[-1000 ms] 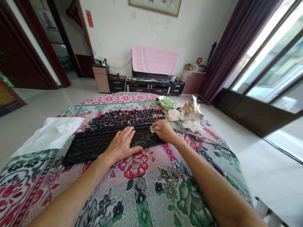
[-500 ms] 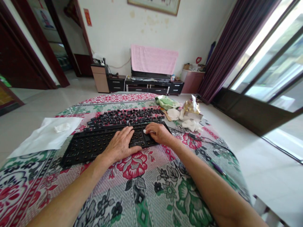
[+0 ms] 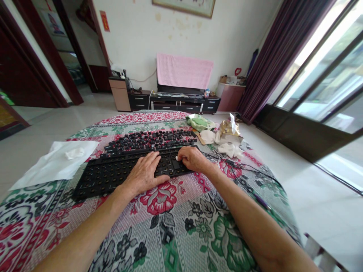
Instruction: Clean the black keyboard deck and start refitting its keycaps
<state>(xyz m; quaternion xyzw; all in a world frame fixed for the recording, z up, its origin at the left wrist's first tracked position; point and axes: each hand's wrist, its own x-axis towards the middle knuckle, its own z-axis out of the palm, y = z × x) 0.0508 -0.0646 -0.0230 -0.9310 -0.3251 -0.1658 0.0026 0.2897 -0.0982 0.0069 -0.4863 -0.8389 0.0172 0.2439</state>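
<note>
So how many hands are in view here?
2: the left hand, spread on the black keyboard, and the right hand, over the keyboard's right-hand part, pinching a white wad. No other hands show.

a cloth-covered worktop (image 3: 181, 211) bears a black keyboard (image 3: 106, 173), loose keycaps (image 3: 152, 140), a white sheet (image 3: 52, 164), a green packet (image 3: 200, 122), a tissue box (image 3: 228, 129) and cable (image 3: 230, 163).

Left hand (image 3: 145, 170) spread palm-down; right hand (image 3: 193, 158) curled, pinching.

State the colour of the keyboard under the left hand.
The keyboard is black; the head view, the only one, shows it.
</note>
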